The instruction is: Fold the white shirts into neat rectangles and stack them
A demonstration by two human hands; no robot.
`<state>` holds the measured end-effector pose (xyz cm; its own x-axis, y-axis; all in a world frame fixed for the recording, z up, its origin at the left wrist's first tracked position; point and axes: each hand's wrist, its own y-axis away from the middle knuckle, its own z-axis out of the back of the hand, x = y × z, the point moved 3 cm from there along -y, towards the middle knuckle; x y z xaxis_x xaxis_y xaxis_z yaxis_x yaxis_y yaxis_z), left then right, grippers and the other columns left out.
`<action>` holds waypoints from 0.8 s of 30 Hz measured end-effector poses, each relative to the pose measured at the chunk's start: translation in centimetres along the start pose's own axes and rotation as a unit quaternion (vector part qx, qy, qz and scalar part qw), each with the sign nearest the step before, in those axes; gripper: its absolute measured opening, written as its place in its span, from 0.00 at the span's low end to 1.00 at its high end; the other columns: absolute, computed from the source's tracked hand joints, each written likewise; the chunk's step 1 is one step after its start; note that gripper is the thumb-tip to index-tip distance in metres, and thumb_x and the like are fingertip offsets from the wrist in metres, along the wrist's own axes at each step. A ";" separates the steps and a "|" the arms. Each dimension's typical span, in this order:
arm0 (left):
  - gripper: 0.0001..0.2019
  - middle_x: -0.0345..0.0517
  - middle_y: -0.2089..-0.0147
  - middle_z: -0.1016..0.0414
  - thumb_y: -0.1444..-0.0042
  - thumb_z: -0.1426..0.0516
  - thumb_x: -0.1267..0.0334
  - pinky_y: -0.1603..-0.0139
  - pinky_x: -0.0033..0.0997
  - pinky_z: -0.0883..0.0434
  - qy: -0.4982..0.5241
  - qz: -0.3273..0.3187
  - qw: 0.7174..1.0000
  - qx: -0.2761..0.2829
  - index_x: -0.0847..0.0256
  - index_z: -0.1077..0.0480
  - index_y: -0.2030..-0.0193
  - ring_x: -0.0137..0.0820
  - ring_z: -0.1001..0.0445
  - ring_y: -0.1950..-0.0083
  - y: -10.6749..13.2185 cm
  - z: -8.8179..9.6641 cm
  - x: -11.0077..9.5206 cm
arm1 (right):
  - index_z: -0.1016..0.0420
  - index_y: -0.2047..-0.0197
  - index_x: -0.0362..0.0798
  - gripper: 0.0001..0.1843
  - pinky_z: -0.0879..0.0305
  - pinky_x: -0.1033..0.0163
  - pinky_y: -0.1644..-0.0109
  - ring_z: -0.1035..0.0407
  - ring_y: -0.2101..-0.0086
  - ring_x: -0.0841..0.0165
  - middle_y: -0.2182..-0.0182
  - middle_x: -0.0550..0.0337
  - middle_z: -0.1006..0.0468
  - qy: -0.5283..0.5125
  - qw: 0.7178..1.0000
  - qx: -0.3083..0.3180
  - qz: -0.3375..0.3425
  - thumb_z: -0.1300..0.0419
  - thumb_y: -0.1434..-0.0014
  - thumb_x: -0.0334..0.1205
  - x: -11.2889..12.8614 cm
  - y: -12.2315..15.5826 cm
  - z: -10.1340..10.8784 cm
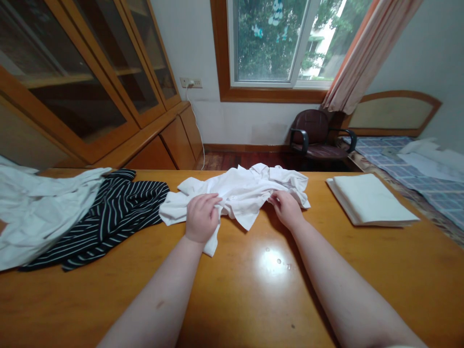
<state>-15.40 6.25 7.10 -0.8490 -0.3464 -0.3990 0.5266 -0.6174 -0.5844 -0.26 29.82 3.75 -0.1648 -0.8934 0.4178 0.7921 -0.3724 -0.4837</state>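
Observation:
A crumpled white shirt point(239, 188) lies across the far edge of the wooden table, with a pointed flap hanging toward me. My left hand point(203, 217) is closed on its left part, fingers bent over the cloth and thumb hidden. At the right, my right hand point(286, 208) pinches the shirt's near edge between thumb and fingers. Just left of the shirt, touching or almost touching it, is a black garment with white stripes point(119, 208). Another white garment point(54, 208) partly covers the striped one.
A folded white cloth point(373, 198) rests on the table point(253, 299) at the right. Beyond the table stand a glass-doored cabinet point(90, 87), a dark office chair point(315, 133) and a bed with a checked cover point(416, 164). A white cord point(197, 125) hangs from the wall socket.

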 end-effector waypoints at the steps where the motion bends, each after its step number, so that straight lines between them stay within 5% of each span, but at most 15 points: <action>1: 0.14 0.47 0.52 0.25 0.45 0.49 0.69 0.40 0.42 0.40 0.025 -0.049 0.998 0.042 0.55 0.26 0.57 0.38 0.31 0.47 0.2 -0.2 -0.7 | 0.32 0.66 0.49 0.10 0.38 0.57 0.57 0.33 0.64 0.62 0.68 0.53 0.25 -0.009 1.000 -0.016 0.009 0.50 0.37 0.42 0.2 0.1 0.3; 4: 0.13 0.45 0.47 0.26 0.42 0.47 0.63 0.38 0.41 0.42 0.084 -0.161 0.959 0.218 0.52 0.26 0.53 0.35 0.31 0.44 1.0 -2.1 -2.2 | 0.33 0.68 0.50 0.10 0.39 0.56 0.56 0.34 0.64 0.62 0.69 0.54 0.27 -0.022 0.998 -0.050 0.028 0.50 0.37 0.43 0.7 0.3 0.9; 8: 0.32 0.51 0.32 0.43 0.48 0.40 0.53 0.34 0.48 0.49 0.057 -0.108 0.932 0.342 0.53 0.40 0.36 0.44 0.46 0.32 1.8 -5.0 -1.6 | 0.36 0.68 0.50 0.09 0.39 0.58 0.58 0.35 0.67 0.63 0.71 0.57 0.30 -0.063 0.996 -0.063 0.010 0.50 0.38 0.44 0.6 0.5 0.9; 12: 0.37 0.55 0.34 0.41 0.50 0.38 0.54 0.36 0.44 0.43 0.029 -0.011 0.945 0.326 0.60 0.44 0.34 0.44 0.42 0.35 1.6 -5.7 -0.2 | 0.39 0.66 0.51 0.08 0.38 0.59 0.61 0.36 0.68 0.65 0.72 0.59 0.32 -0.105 0.988 -0.093 -0.057 0.51 0.38 0.45 -0.5 0.7 0.6; 17: 0.12 0.50 0.49 0.26 0.43 0.45 0.65 0.46 0.41 0.35 -0.034 0.020 0.962 0.271 0.58 0.28 0.52 0.41 0.30 0.48 0.6 -4.9 0.5 | 0.39 0.63 0.50 0.09 0.36 0.59 0.61 0.34 0.67 0.65 0.69 0.59 0.31 -0.133 0.953 -0.216 -0.164 0.51 0.39 0.47 -2.5 1.0 0.5; 24: 0.08 0.51 0.60 0.25 0.42 0.49 0.68 0.53 0.39 0.34 -0.065 0.044 0.963 0.256 0.60 0.29 0.64 0.40 0.29 0.56 0.2 -4.7 0.5 | 0.38 0.63 0.49 0.09 0.34 0.59 0.60 0.32 0.67 0.66 0.70 0.58 0.29 -0.181 0.924 -0.261 -0.212 0.48 0.40 0.46 -3.6 0.9 0.4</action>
<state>-15.52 9.27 3.40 -0.8178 -0.4781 -0.3204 0.5342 -0.8377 -0.1134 1.31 32.86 2.13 -0.1140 -0.5317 0.8392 0.2932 -0.8251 -0.4829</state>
